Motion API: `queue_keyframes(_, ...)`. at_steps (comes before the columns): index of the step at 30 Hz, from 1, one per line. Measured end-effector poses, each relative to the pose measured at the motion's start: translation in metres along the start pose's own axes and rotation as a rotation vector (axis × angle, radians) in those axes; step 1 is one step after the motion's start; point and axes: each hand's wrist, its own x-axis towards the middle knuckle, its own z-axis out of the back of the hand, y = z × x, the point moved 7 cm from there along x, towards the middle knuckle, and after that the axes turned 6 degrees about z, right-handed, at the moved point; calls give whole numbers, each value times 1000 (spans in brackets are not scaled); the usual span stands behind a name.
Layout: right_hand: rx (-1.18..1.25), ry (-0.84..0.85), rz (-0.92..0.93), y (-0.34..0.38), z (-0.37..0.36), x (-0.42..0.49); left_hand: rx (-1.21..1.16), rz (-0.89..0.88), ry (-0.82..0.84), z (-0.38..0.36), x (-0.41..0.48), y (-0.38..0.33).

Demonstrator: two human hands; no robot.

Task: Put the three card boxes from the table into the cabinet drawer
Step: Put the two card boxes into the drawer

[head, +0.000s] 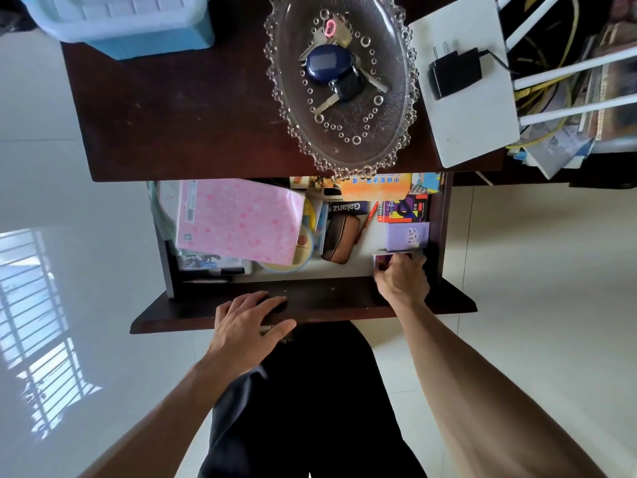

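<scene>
The cabinet drawer stands pulled out below the dark table top. Along its right side lie three card boxes in a row: a red and purple one at the back, a lilac one in the middle, and a white-edged dark red one nearest me. My right hand is inside the drawer with its fingers closed on the dark red box, covering most of it. My left hand rests on the drawer's front panel, fingers spread over its top edge.
The drawer also holds a pink folder, a brown pouch and an orange packet. On the table stand a glass dish with keys, a blue bin and a white router with a black plug.
</scene>
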Motion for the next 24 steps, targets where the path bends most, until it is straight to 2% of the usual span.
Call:
queue_keyframes(6,-144,-59,-16,-13,3,6,-32,6,5,2,-1,-1)
queue_keyframes(13,-130,-93,-24,-18,8,7,-40,0,1,4,-1,-2)
queue_keyframes(17,-83,-207,161,-3,15,2,-33,12,14,5,-1,-2)
queue_keyframes(20,-94,-92,278,2,4,7,-36,17,15,5,-1,-2)
queue_keyframes(24,-127,10,304,-6,-10,12,-31,16,18,4,-1,-2)
